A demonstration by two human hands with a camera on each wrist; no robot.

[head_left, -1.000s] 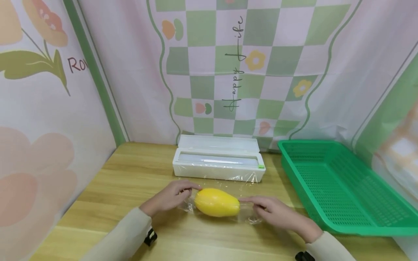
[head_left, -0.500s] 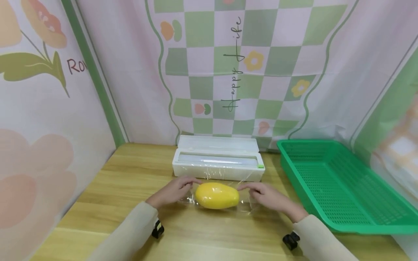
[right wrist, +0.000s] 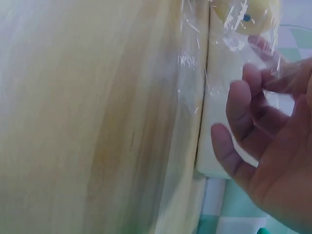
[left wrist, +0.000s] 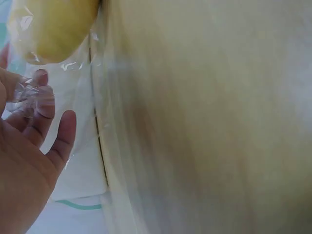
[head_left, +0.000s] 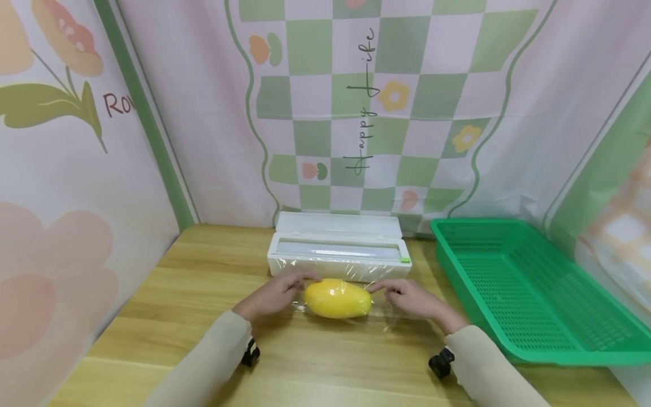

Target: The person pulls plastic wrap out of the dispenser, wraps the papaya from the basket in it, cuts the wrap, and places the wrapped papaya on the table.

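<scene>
A yellow papaya (head_left: 338, 298), covered in clear cling film (head_left: 383, 308), lies on its side on the table between my hands. My left hand (head_left: 274, 291) is at its left end, index finger stretched toward the fruit. In the left wrist view, film bunches at that hand's thumb and fingertips, which pinch it. At the other end is my right hand (head_left: 412, 298), its index finger pointing to the papaya's tip. Its thumb and middle finger meet on the film in the right wrist view. Behind the papaya, the film reaches a white cling film box (head_left: 338, 268) with its lid raised.
A green plastic basket (head_left: 534, 359) stands at the right of the wooden table (head_left: 203, 260). Printed curtains (head_left: 305, 102) hang behind the table and at its sides. A small black wrist camera (head_left: 441, 363) hangs under the right sleeve.
Both hands and the papaya have moved away from me, closer to the white box. Less table shows between fruit and box. The box and the basket have stayed in place.
</scene>
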